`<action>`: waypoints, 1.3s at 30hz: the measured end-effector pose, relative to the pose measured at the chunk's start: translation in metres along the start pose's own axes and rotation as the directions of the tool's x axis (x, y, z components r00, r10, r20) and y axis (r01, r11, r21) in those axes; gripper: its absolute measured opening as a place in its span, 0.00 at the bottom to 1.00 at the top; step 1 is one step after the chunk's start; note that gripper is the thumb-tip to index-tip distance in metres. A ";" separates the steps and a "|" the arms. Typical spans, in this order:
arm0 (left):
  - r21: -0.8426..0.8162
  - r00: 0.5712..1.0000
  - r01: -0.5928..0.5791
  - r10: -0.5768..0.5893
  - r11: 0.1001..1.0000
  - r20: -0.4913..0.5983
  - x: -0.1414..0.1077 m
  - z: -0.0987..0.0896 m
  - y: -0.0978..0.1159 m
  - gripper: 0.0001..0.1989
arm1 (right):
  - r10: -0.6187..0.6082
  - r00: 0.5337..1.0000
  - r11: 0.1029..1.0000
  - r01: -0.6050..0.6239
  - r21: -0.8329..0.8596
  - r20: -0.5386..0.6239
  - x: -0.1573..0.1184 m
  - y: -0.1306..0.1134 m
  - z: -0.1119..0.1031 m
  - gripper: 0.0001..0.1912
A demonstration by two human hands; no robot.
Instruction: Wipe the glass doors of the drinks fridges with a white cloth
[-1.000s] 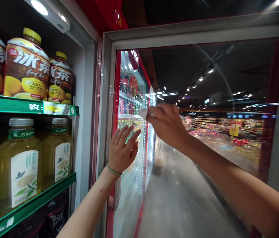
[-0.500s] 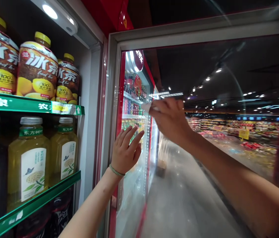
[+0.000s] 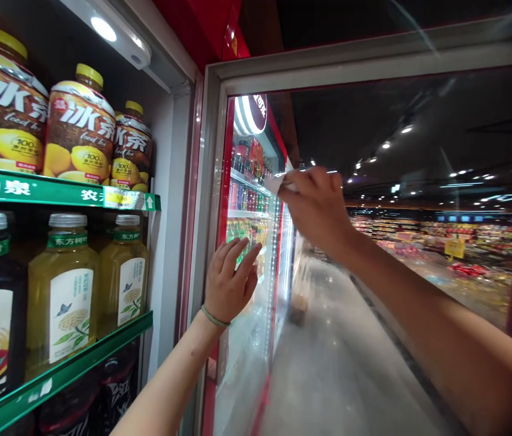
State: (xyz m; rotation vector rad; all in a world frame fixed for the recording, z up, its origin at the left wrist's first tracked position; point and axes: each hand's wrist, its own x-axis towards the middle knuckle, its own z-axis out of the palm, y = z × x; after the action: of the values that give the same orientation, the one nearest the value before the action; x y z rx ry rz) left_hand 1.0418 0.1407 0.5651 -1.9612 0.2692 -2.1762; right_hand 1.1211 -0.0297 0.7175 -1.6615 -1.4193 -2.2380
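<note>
My left hand (image 3: 232, 278) is open, fingers spread, at the inner edge of the glass door (image 3: 374, 127). It appears to rest against the glass, though contact cannot be made out for certain. A green band (image 3: 214, 318) circles its wrist. My right hand (image 3: 317, 203) is raised higher before the same pane, with its fingers closed round a small white cloth (image 3: 274, 184). Only a pale end of the cloth pokes out past the fingertips, so the rest is hidden. The door's grey frame (image 3: 212, 181) runs upright to the left of both hands.
Left of the door is a lit fridge with iced tea bottles (image 3: 80, 130) on the upper shelf and green-capped-label tea bottles (image 3: 71, 290) below. Green shelf strips (image 3: 69, 369) edge them. Through the glass show another drinks fridge (image 3: 251, 163), grey floor (image 3: 328, 363) and shop displays (image 3: 465, 266).
The view has turned slightly left, so the bottles sit farther right in it. My right hand, still on the white cloth, is a little higher. My left hand has barely moved.
</note>
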 end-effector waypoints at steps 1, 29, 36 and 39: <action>0.008 1.000 -0.003 0.003 1.000 0.014 -0.001 -0.002 0.000 0.27 | -0.082 0.996 0.996 0.081 0.036 0.035 -0.001 -0.002 0.001 0.22; 0.114 0.994 -0.033 0.021 0.993 0.107 -0.025 -0.030 -0.010 0.27 | -0.203 0.978 0.979 0.201 0.029 0.051 0.036 -0.028 0.017 0.21; 0.110 0.995 -0.041 0.030 0.993 0.093 -0.026 -0.030 -0.011 0.27 | -0.229 0.970 0.973 0.224 0.061 0.080 0.050 -0.031 0.022 0.24; 0.110 0.995 -0.043 0.033 0.993 0.089 -0.026 -0.030 -0.012 0.27 | -0.146 0.988 0.987 0.142 0.069 0.049 0.053 -0.032 0.026 0.22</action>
State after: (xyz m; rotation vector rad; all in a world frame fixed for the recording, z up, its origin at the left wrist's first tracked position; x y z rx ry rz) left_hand 1.0142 0.1588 0.5403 -1.9667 0.1654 -2.0301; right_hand 1.1019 0.0313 0.7376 -1.6623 -1.6569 -2.2062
